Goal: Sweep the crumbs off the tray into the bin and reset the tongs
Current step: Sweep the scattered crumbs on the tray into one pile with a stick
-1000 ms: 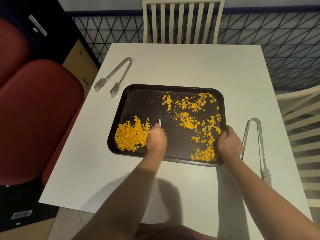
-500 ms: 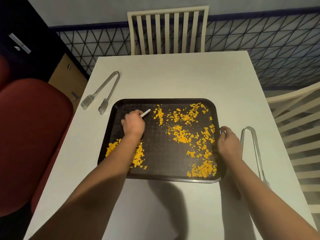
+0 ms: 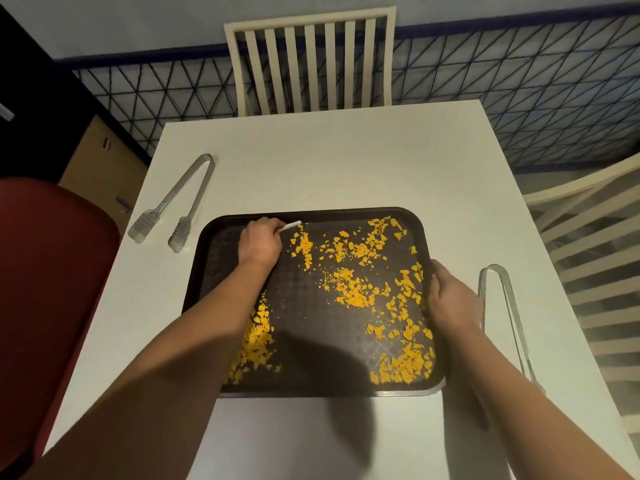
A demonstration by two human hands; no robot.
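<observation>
- The dark tray (image 3: 311,341) lies on the white worktop (image 3: 346,161) in front of you, orange crumbs (image 3: 356,292) scattered over its right half and a denser heap under your left forearm near the left front corner.
- Your left hand (image 3: 260,242) sits at the tray's far left — fingers curled round a thin white strip (image 3: 290,226) whose tip points at the crumbs.
- Your right hand (image 3: 450,299) grips the tray's right rim.
- One pair of tongs (image 3: 173,206) rests left of the tray, a second pair (image 3: 509,313) just right of your right hand — both untouched.
- A white slatted chair (image 3: 308,60) stands beyond the worktop.
</observation>
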